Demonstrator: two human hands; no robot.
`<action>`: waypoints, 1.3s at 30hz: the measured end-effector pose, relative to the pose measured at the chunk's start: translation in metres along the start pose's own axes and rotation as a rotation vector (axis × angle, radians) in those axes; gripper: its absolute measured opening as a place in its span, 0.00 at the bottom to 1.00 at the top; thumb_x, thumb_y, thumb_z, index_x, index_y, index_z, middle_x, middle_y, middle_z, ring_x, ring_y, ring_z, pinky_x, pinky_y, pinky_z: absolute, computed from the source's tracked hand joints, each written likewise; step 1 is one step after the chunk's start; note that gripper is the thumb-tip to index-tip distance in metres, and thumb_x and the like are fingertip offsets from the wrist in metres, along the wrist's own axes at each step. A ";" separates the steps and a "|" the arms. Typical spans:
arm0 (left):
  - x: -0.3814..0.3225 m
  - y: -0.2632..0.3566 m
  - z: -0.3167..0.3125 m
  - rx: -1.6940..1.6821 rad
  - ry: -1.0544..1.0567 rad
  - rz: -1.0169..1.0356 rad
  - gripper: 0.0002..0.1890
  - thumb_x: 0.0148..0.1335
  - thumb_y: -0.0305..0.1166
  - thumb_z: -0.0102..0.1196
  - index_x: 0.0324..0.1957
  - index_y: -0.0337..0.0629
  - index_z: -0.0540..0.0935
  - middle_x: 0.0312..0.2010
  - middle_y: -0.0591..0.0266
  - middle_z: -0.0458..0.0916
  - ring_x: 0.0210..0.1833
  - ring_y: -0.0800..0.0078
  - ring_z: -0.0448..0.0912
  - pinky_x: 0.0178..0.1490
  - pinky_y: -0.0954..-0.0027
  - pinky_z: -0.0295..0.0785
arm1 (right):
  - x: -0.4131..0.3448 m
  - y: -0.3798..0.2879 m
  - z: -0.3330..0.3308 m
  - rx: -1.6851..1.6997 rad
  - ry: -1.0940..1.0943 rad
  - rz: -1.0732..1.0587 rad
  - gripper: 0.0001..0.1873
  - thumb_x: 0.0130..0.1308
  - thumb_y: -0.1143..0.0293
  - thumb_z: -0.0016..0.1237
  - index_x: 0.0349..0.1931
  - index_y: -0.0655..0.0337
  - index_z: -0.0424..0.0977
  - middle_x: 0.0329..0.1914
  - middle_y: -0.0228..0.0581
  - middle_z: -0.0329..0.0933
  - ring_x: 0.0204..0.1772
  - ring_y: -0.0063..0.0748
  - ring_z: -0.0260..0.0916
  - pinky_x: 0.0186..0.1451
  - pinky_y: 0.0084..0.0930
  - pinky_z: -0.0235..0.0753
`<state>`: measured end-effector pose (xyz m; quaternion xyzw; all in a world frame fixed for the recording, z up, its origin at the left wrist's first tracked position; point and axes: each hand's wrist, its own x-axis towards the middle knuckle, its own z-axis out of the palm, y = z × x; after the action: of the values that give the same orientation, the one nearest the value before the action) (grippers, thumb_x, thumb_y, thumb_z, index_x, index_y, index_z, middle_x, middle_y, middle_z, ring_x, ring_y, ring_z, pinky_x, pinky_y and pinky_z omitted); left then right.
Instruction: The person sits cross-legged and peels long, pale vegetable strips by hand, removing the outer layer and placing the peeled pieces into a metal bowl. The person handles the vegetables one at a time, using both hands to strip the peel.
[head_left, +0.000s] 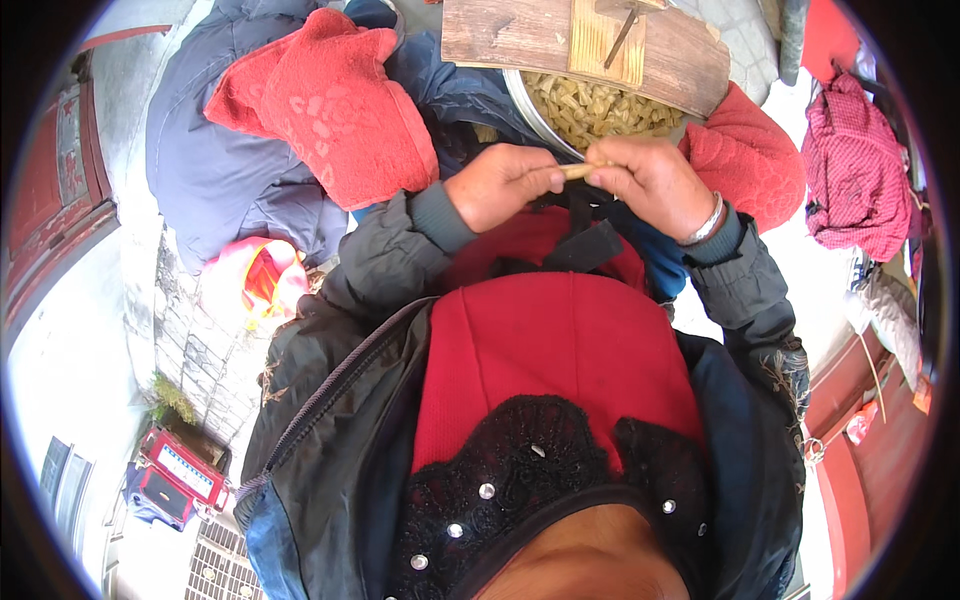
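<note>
Between my two hands, in front of my waist, is a thin pale yellow-brown piece (576, 171), perhaps plant material. My left hand (501, 184) pinches one end of it between thumb and fingers. The other end is in the fingertips of my right hand (654, 184), which wears a silvery bracelet (706, 219) at the wrist. Just beyond the hands, a round metal basin (517, 94) holds a heap of similar short yellowish-brown pieces (592, 112). Part of that heap is hidden under a wooden board (517, 34) lying over the basin.
A lighter wooden block (607, 45) with a thin dark metal strip (621, 39) sits on the board. Red towels (337, 112) (750, 161) lie left and right. Dark blue padded fabric (210, 135) is at left, with a pink bag (255, 277) below. A red boxy device (184, 476) stands lower left.
</note>
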<state>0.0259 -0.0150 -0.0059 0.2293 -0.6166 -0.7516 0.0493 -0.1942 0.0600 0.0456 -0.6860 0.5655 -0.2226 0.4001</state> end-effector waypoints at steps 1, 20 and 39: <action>-0.007 0.001 -0.002 -0.047 0.024 -0.019 0.12 0.71 0.35 0.48 0.36 0.38 0.80 0.23 0.72 0.70 0.29 0.85 0.65 0.36 0.79 0.64 | 0.009 -0.003 0.001 0.024 0.029 -0.018 0.06 0.60 0.71 0.53 0.31 0.62 0.72 0.26 0.45 0.71 0.31 0.50 0.71 0.34 0.37 0.70; 0.036 -0.017 -0.025 -1.457 0.443 -0.094 0.18 0.74 0.48 0.32 0.36 0.47 0.68 0.17 0.71 0.56 0.18 0.78 0.54 0.21 0.72 0.53 | 0.036 -0.010 0.093 0.157 0.290 -0.242 0.27 0.53 0.83 0.56 0.56 0.59 0.70 0.36 0.46 0.77 0.39 0.36 0.78 0.41 0.26 0.76; -0.011 0.008 -0.014 0.993 0.579 0.262 0.04 0.52 0.25 0.53 0.32 0.41 0.78 0.28 0.52 0.78 0.34 0.50 0.76 0.36 0.55 0.70 | 0.050 -0.017 0.059 -0.149 0.424 -0.228 0.04 0.63 0.71 0.50 0.36 0.59 0.73 0.38 0.37 0.77 0.44 0.44 0.74 0.48 0.38 0.70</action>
<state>0.0394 -0.0257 0.0025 0.3426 -0.8794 -0.2672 0.1947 -0.1264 0.0301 0.0176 -0.7110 0.5706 -0.3628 0.1934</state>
